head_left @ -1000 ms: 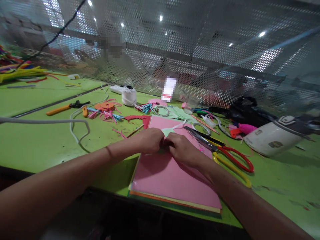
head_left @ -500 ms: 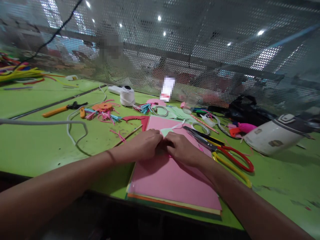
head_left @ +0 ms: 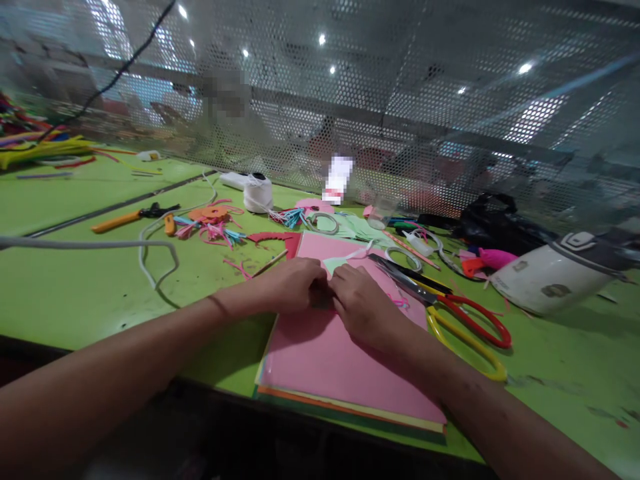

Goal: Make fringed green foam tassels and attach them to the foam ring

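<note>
My left hand (head_left: 301, 285) and my right hand (head_left: 361, 299) meet over a stack of coloured paper (head_left: 345, 380) with a pink sheet on top. Fingers of both hands are curled and pressed together at the fingertips; whatever lies between them is hidden. Just beyond the fingers shows a small pale green paper piece (head_left: 334, 265), with a white strip (head_left: 361, 253) trailing to the right. Pink thin strips (head_left: 400, 302) lie beside my right hand. Scissors with red and yellow handles (head_left: 425, 293) rest across the right edge of the stack.
A white kettle-like container (head_left: 545, 277) lies tilted at the right. Behind the stack are a white thread spool (head_left: 258, 193), pale green papers (head_left: 350, 225) and a lit phone (head_left: 337, 180). Orange-handled pliers (head_left: 120, 220) and a grey cable (head_left: 90, 245) lie left. A perforated metal screen (head_left: 400, 127) stands behind.
My right hand has shifted slightly, its knuckles turning over and uncovering more of the pink strips beside it. My left hand stays nearly in place. The whole view has moved a little.
</note>
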Action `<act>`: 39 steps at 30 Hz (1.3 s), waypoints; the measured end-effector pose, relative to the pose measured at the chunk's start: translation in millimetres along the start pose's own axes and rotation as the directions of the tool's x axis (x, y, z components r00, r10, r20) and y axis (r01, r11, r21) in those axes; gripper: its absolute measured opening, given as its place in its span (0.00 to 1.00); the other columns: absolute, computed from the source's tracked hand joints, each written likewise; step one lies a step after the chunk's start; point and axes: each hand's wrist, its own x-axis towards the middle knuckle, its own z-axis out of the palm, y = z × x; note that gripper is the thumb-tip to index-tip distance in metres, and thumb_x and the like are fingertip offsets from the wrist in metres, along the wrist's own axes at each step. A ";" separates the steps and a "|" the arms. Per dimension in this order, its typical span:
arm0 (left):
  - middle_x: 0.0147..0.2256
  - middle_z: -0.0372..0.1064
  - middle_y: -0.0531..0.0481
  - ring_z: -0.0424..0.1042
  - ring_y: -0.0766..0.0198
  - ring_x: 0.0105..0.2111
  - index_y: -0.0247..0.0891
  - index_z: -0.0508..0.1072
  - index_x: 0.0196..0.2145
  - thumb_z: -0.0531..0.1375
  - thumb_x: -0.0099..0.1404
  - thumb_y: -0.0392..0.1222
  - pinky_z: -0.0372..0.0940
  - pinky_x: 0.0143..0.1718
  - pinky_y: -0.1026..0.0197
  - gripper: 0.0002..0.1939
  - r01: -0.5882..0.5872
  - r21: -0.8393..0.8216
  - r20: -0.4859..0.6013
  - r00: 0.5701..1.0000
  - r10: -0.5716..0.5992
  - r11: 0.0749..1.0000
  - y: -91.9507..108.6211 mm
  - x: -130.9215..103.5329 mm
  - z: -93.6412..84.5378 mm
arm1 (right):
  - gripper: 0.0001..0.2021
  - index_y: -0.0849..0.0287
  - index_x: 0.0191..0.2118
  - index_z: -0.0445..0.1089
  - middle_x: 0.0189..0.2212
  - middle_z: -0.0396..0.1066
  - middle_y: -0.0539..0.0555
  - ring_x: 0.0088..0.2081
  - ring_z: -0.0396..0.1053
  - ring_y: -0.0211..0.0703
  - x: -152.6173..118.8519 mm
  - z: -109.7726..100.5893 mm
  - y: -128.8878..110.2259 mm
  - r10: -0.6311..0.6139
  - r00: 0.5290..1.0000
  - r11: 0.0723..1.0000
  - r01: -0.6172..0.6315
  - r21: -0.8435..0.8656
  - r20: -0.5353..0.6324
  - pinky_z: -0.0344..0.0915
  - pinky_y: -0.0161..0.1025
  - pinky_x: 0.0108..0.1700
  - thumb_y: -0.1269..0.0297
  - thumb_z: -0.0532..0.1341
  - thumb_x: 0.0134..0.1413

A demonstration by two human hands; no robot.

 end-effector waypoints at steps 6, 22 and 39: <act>0.25 0.65 0.52 0.60 0.68 0.23 0.35 0.70 0.25 0.52 0.58 0.34 0.52 0.24 0.65 0.09 -0.017 -0.037 -0.022 1.000 0.016 0.999 -0.2 -0.9 0.1 | 0.10 0.66 0.30 0.68 0.31 0.67 0.61 0.32 0.58 0.46 -3.2 -7.2 -7.8 -0.111 0.993 0.992 0.113 -0.054 0.035 0.54 0.42 0.34 0.82 0.52 0.49; 0.28 0.67 0.48 0.64 0.64 0.26 0.37 0.71 0.28 0.54 0.57 0.37 0.55 0.26 0.63 0.07 0.019 0.059 -0.013 1.000 -0.019 0.998 5.4 -0.1 -0.1 | 0.08 0.61 0.26 0.73 0.25 0.67 0.51 0.30 0.65 0.39 5.8 -16.7 20.9 0.251 0.965 0.875 -0.194 0.443 -0.072 0.59 0.37 0.34 0.77 0.58 0.50; 0.33 0.68 0.43 0.65 0.59 0.32 0.32 0.67 0.33 0.50 0.63 0.33 0.59 0.34 0.57 0.07 -0.024 0.284 -0.055 0.998 0.041 0.959 20.5 -5.7 5.4 | 0.12 0.63 0.26 0.70 0.28 0.68 0.53 0.32 0.63 0.40 10.0 -12.2 17.6 0.042 0.992 0.903 -0.088 0.420 0.117 0.59 0.36 0.36 0.80 0.52 0.48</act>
